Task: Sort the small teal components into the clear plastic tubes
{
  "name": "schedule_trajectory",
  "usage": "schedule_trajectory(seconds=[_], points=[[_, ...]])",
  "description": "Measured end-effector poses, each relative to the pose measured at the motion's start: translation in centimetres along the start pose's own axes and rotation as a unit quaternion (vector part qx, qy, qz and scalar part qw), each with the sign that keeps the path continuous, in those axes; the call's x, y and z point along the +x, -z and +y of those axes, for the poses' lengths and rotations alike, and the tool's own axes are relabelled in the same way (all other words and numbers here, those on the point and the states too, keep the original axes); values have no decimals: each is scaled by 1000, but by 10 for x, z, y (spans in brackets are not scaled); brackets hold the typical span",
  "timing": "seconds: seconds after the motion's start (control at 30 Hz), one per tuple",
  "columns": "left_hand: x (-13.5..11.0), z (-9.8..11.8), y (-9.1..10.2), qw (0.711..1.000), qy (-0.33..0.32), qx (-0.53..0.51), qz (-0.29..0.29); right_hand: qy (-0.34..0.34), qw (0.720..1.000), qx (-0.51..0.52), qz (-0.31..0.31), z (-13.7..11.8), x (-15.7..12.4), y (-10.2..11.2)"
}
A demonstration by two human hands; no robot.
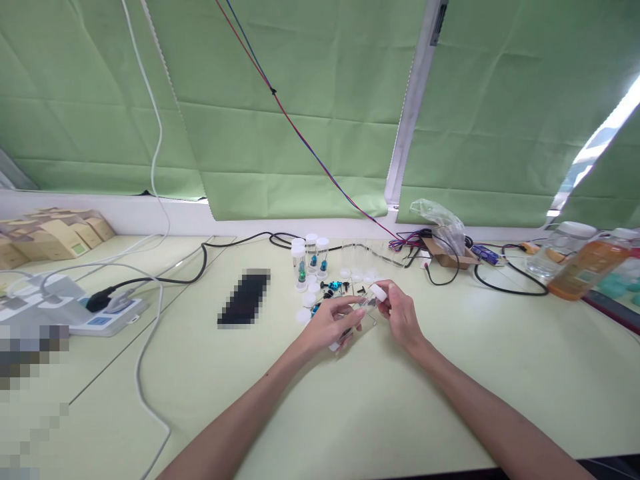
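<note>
My left hand (333, 325) is curled around a small clear plastic vial (356, 319) that lies tilted between both hands. My right hand (400, 312) pinches the vial's white cap (379, 292) at its upper end. Just beyond my hands lie small blue and black parts (334, 287) and loose white caps (303, 315) on the pale green table (500, 373). Three capped vials (311, 256) with blue pieces inside stand upright behind them.
A black pixelated rectangle (245, 298) lies left of my hands. A white power strip (107, 317) with cables sits far left. Empty clear vials (370, 257), a cardboard tray with a plastic bag (445, 233), wires and bottles (585, 267) line the back right. Green blinds hang behind.
</note>
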State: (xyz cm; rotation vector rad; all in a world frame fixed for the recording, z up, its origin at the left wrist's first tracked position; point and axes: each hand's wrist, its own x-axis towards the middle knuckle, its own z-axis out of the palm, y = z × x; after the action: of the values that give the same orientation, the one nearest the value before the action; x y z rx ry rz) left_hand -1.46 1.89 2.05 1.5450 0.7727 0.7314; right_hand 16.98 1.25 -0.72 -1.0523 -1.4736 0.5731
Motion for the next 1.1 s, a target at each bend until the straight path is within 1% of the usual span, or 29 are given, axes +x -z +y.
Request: schedule_trajectory(seconds=[0.13,0.23,0.43,0.57,0.67,0.83,0.97,1.1], points=[[0,0,0,999,2,-40,-21,6,1000,-4,2,-1,-1,1],[0,0,0,998,1,-52,-38,17,1000,-14,-10,-2,-1,3],[-2,2,1,998,-1,-36,-56,66,995,-69,-39,-10,-1,5],[-5,5,1,996,8,-20,-83,91,992,-78,-34,-13,-2,5],[-5,6,1,995,1,0,-96,104,991,-76,-35,-12,-3,4],[-4,4,1,995,-1,10,-99,107,990,-85,-32,-11,-4,1],[-4,3,0,996,7,1,-93,112,990,-88,-20,-12,-5,-1],[-5,2,-1,996,2,1,-87,117,988,-100,-10,-10,-5,-1]])
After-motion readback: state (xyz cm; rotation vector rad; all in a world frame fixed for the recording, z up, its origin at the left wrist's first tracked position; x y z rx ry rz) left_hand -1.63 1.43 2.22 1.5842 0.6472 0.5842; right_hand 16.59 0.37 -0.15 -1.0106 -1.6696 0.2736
